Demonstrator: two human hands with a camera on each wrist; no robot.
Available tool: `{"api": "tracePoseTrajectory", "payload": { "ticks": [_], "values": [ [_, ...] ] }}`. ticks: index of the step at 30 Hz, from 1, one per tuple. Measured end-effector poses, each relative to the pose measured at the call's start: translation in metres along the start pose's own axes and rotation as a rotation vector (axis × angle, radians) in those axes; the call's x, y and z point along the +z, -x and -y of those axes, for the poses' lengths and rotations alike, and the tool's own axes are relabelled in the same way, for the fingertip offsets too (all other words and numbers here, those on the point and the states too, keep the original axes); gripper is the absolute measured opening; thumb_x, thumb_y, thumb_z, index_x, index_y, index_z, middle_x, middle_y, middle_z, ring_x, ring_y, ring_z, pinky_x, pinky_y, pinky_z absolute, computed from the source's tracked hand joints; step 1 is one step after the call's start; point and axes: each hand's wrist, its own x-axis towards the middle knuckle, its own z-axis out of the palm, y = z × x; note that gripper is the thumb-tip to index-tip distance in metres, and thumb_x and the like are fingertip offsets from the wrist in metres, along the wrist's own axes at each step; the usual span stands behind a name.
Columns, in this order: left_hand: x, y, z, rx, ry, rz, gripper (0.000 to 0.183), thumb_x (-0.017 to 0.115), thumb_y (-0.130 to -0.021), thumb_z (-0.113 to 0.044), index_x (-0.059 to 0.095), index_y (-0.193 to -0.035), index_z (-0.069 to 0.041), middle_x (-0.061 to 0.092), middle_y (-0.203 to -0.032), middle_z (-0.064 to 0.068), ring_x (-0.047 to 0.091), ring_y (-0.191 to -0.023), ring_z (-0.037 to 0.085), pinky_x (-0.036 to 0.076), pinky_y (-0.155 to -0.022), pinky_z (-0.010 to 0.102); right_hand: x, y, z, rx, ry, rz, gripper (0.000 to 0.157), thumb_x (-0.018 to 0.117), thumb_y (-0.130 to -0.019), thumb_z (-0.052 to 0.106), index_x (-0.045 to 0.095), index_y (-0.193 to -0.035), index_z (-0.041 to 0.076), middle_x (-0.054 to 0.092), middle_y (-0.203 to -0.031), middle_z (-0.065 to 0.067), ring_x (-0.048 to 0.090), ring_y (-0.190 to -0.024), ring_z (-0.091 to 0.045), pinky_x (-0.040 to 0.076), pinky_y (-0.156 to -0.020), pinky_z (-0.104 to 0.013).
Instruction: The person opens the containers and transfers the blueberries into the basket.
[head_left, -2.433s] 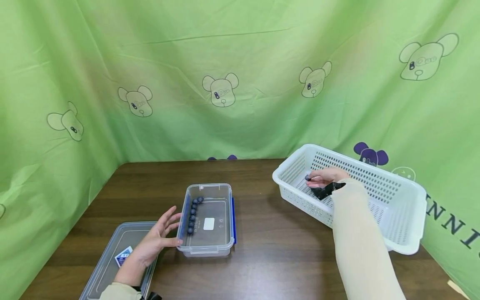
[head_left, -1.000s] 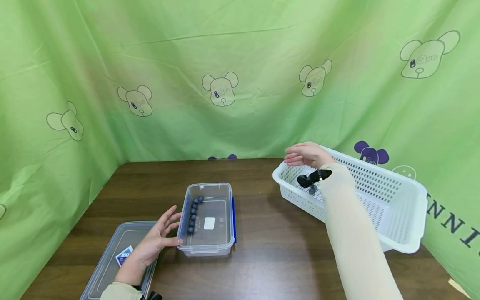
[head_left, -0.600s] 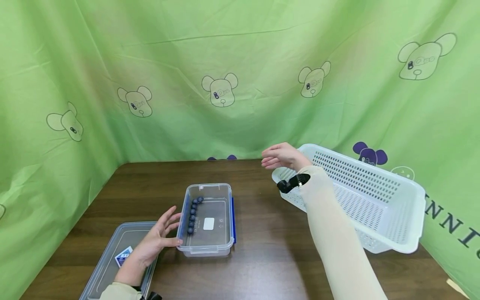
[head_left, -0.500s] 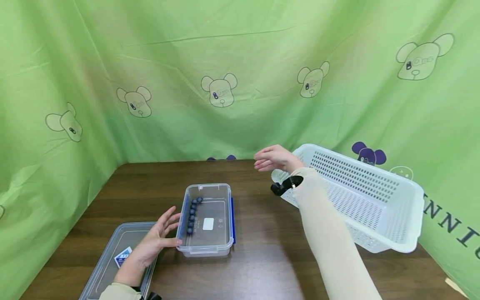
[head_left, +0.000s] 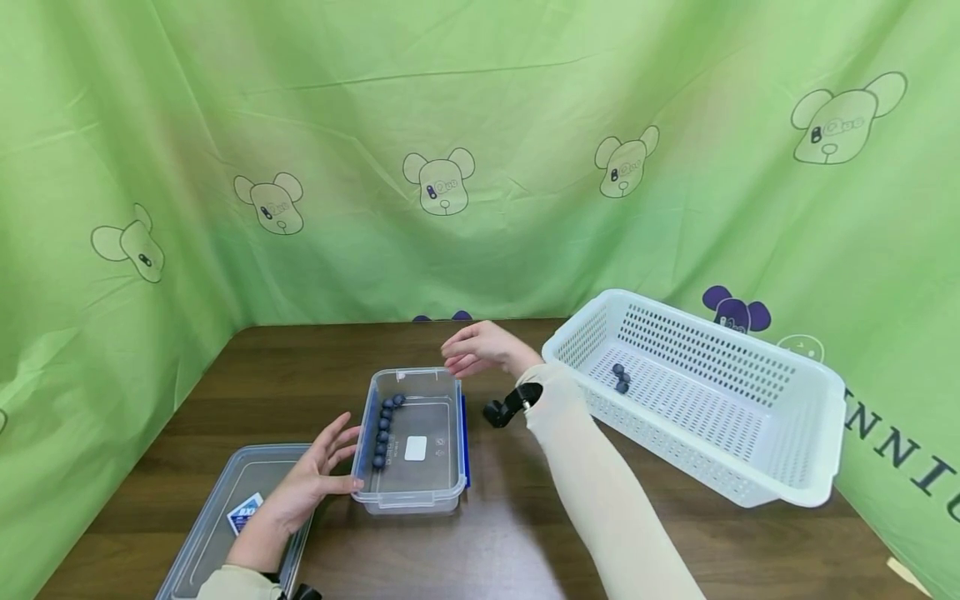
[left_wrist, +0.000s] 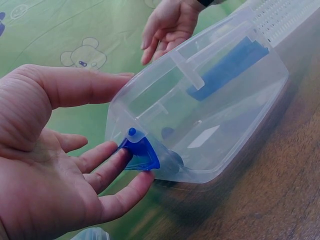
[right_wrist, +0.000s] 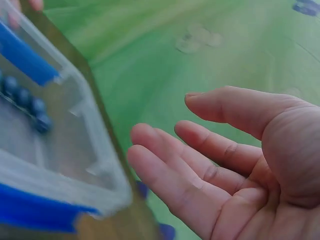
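Left wrist shows left hand [left_wrist: 55,175] touching blue latch [left_wrist: 145,156] — hidden from head.

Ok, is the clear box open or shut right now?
Open: the box has no lid on, and a clear lid lies on the table to its left.

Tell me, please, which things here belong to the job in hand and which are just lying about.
In the job, it seems:
clear box, touched by the left hand
white basket
dark balls, some in each

Apparently just lying about:
lid, left of the box
green cloth, hung as backdrop
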Motion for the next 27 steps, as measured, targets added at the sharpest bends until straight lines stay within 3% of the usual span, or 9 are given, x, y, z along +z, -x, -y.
{"api": "tracePoseTrajectory", "payload": {
  "ticks": [7, 15, 21, 27],
  "values": [
    [-0.001, -0.001, 0.001, -0.002, 0.008, 0.006, 0.103, 0.067, -0.080, 0.010, 0.000, -0.158, -0.001, 0.016, -0.158, 0.027, 0.021, -0.141, 0.041, 0.039, -0.096, 0.033, 0.043, -0.012, -0.014, 0.026, 0.014, 0.057, 0.028, 0.060, -0.094, -0.001, 0.059, -0.118, -0.017, 0.070, -0.087, -0.023, 0.069, -0.070, -0.021, 0.051, -0.089, -0.051],
    [-0.001, -0.001, 0.002, -0.006, 0.008, 0.001, 0.102, 0.067, -0.080, 0.010, 0.001, -0.158, 0.000, 0.017, -0.158, 0.028, 0.022, -0.140, 0.041, 0.036, -0.098, 0.037, 0.087, -0.018, -0.030, 0.114, 0.133, 0.186, 0.018, 0.062, -0.092, 0.000, 0.067, -0.104, -0.013, 0.068, -0.074, -0.015, 0.068, -0.064, -0.021, 0.058, -0.069, -0.039],
    [-0.001, -0.002, 0.002, -0.001, 0.006, 0.004, 0.102, 0.066, -0.080, 0.010, 0.000, -0.158, 0.000, 0.017, -0.158, 0.028, 0.021, -0.141, 0.042, 0.036, -0.097, 0.037, 0.104, -0.023, -0.039, 0.175, 0.172, 0.231, 0.006, 0.067, -0.089, 0.000, 0.068, -0.086, -0.005, 0.069, -0.074, -0.019, 0.069, -0.063, -0.024, 0.058, -0.064, -0.038],
    [-0.002, -0.001, 0.003, -0.002, -0.009, 0.000, 0.102, 0.067, -0.080, 0.009, 0.000, -0.157, 0.000, 0.018, -0.158, 0.028, 0.025, -0.139, 0.038, 0.037, -0.097, 0.035, 0.110, -0.026, -0.046, 0.222, 0.183, 0.180, 0.010, 0.069, -0.087, 0.001, 0.064, -0.080, -0.004, 0.069, -0.073, -0.024, 0.069, -0.058, -0.024, 0.058, -0.062, -0.038]
  ]
}}
